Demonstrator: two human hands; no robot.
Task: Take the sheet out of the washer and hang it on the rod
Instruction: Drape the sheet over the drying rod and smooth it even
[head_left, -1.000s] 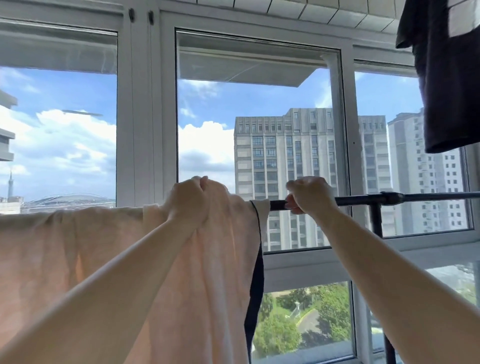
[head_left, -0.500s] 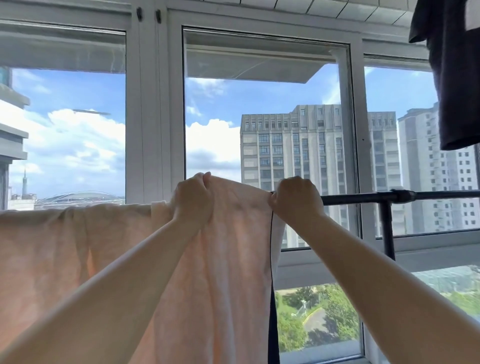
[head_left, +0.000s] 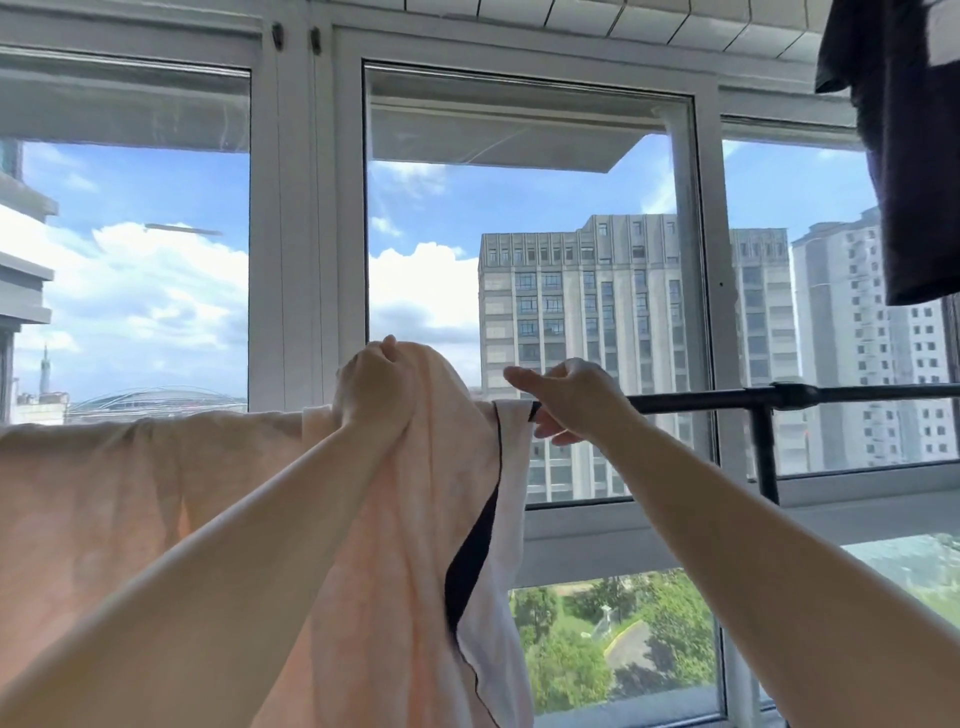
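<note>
A pale peach sheet (head_left: 130, 499) with a dark trimmed edge hangs over the black rod (head_left: 701, 401) and covers its left part. My left hand (head_left: 371, 389) is shut on a bunch of the sheet and holds it raised a little above the rod. My right hand (head_left: 566, 400) is at the sheet's right edge on the rod, fingers loosely curled around the rod, the index finger stretched left. Whether it pinches the cloth edge is hard to tell. The rod's right part is bare.
The rod's black upright post (head_left: 766, 452) stands at the right. A dark garment (head_left: 904, 156) hangs at the top right. White window frames (head_left: 306, 234) are close behind the rod, with tall buildings and trees outside.
My left hand has lifted its bunch of sheet higher above the rod. My right hand has loosened from a closed grip at the sheet's edge and its fingers have spread.
</note>
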